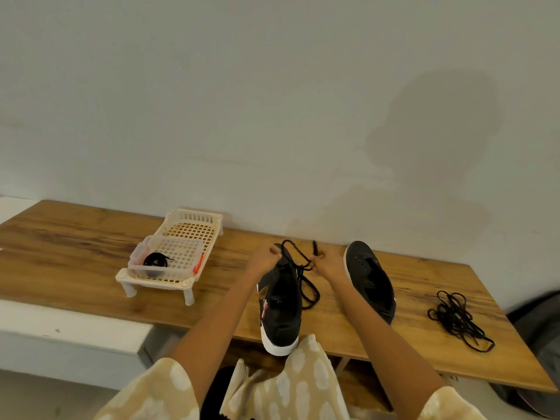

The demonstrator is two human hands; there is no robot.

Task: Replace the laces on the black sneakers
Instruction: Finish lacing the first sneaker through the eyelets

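Observation:
A black sneaker with a white sole (280,310) lies on the wooden table (91,268), heel toward me. A black lace (298,259) runs through its far eyelets and loops down its right side. My left hand (265,258) pinches one end of this lace above the shoe's toe. My right hand (325,262) pinches the other end, which sticks up. A second black sneaker (368,277) without a lace stands to the right. A loose pile of black laces (457,318) lies further right.
A white plastic rack (181,228) stands at the left. On it sits a clear box (168,259) with a coiled black lace (155,261) inside. The wall runs right behind the table. A dark bag (539,322) is at the right edge.

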